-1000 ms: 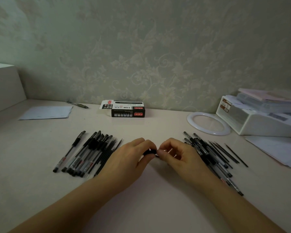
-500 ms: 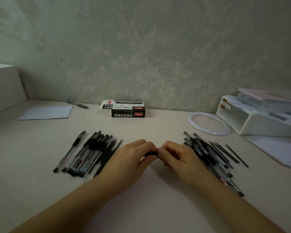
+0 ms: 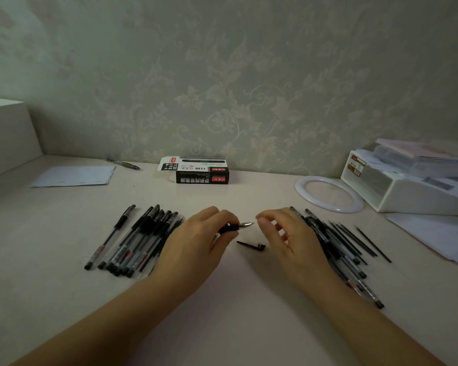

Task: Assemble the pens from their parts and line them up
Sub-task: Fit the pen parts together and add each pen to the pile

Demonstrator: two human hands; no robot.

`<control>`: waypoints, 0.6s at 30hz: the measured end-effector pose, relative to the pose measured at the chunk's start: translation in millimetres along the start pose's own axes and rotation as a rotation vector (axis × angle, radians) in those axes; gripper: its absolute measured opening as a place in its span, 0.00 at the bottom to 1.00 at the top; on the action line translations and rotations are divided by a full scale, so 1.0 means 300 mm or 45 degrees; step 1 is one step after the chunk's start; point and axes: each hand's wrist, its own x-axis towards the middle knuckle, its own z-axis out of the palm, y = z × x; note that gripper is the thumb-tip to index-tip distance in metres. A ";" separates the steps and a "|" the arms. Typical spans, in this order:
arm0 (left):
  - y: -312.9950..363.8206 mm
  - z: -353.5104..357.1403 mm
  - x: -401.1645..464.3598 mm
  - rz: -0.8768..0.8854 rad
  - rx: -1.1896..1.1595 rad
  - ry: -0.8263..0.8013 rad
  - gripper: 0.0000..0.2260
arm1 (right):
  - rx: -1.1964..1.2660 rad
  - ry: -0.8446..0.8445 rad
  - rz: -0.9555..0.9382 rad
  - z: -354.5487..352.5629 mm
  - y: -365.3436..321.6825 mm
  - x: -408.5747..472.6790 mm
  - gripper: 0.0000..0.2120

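Gripping pen (image 3: 236, 227) by black grip in left hand (image 3: 196, 244), right hand (image 3: 288, 233) open, empty; we judged cap (image 3: 251, 244) on bench (image 3: 236, 299) next, pushed straight over tip.

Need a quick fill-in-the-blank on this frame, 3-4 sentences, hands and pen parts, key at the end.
1. The pen with its metal tip bare is gripped by the ____ hand.
2. The right hand holds ____.
3. The loose black pen cap lies on the ____ between the two hands.
4. The black pen box stands at the back, by the ____.

Missing words: left; nothing; table; wall
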 end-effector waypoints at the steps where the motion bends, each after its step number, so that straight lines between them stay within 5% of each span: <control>1: -0.008 0.000 0.000 -0.036 0.005 0.017 0.03 | -0.094 -0.018 0.028 -0.001 0.015 0.002 0.17; 5: -0.030 0.010 -0.005 -0.124 0.008 -0.015 0.03 | -0.335 -0.186 0.089 0.017 0.055 -0.004 0.29; 11: -0.041 0.022 -0.010 -0.140 0.011 -0.102 0.02 | -0.237 -0.143 0.003 0.030 0.047 0.003 0.10; 18: -0.040 0.023 -0.012 -0.150 0.017 -0.115 0.02 | -0.164 -0.140 0.033 0.020 0.026 -0.002 0.01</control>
